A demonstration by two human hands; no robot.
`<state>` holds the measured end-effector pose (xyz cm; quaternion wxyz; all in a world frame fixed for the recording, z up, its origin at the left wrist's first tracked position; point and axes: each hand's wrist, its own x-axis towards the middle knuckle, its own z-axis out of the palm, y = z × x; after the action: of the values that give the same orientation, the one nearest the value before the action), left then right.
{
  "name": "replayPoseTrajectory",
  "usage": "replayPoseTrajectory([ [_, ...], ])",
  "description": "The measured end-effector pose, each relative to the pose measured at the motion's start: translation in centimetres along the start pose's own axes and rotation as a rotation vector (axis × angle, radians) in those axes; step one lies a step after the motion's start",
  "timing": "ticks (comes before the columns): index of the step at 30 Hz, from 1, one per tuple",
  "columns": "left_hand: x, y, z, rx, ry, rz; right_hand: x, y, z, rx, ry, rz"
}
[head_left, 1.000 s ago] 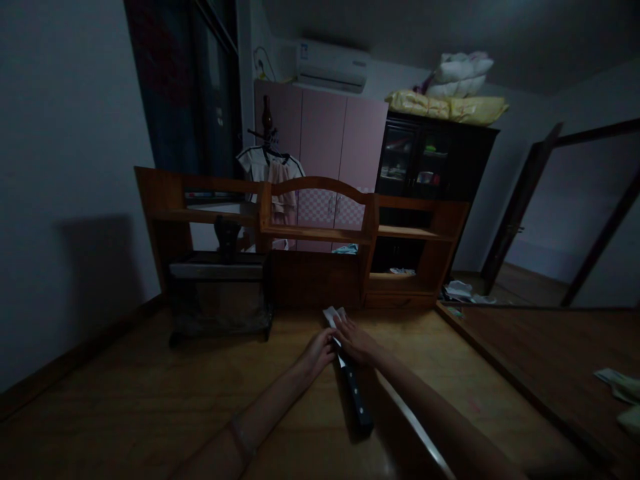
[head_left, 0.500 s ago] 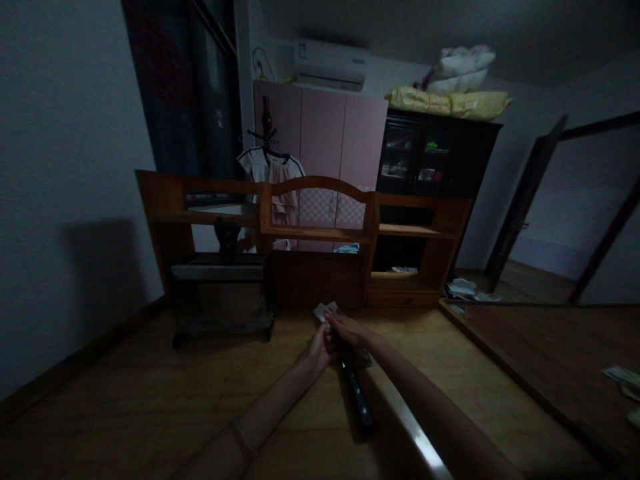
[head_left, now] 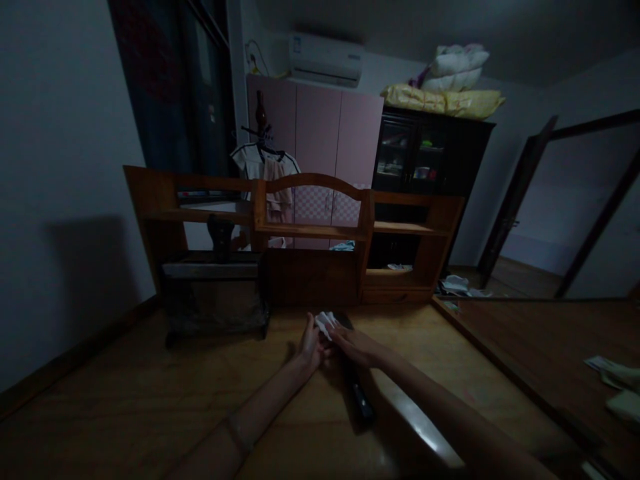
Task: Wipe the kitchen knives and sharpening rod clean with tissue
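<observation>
A knife with a black handle (head_left: pixel 361 404) lies on the wooden desk (head_left: pixel 150 400), its blade running away from me under my hands. My left hand (head_left: pixel 310 347) is closed on a crumpled white tissue (head_left: pixel 325 323) at the far end of the blade. Just to its right, my right hand (head_left: pixel 356 347) rests over the blade with its fingers closed on the knife. The blade itself is mostly hidden by both hands. The room is dim.
A wooden shelf unit (head_left: pixel 310 230) stands along the desk's back edge, with a dark box (head_left: pixel 213 293) on the desk at its left. A second desk surface (head_left: pixel 550 353) with papers (head_left: pixel 613 377) is on the right. Behind stand pink wardrobes (head_left: pixel 320 140) and a dark cabinet (head_left: pixel 425 157).
Both hands and the tissue have slid a little further along the blade, away from the handle. My view has shifted slightly to the right.
</observation>
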<state>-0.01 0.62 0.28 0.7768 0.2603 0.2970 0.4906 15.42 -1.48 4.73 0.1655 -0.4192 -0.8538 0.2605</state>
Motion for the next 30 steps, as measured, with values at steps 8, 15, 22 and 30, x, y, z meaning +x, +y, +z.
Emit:
replayPoseTrajectory([
  [8, -0.1, 0.1, 0.6, -0.068, -0.041, 0.004, -3.7, 0.1, 1.3, -0.093, -0.058, -0.074],
  [15, -0.1, -0.1, 0.7, -0.095, -0.040, 0.019, -2.8, 1.5, 1.8, -0.187, -0.085, -0.098],
  [22, 0.3, 0.0, 0.0, -0.037, 0.015, -0.014, 0.0, 3.3, 1.7, -0.249, -0.064, -0.056],
  [30, 0.5, -0.1, 0.0, -0.014, -0.010, -0.024, 2.4, 3.9, 1.8, -0.308, -0.018, -0.029],
])
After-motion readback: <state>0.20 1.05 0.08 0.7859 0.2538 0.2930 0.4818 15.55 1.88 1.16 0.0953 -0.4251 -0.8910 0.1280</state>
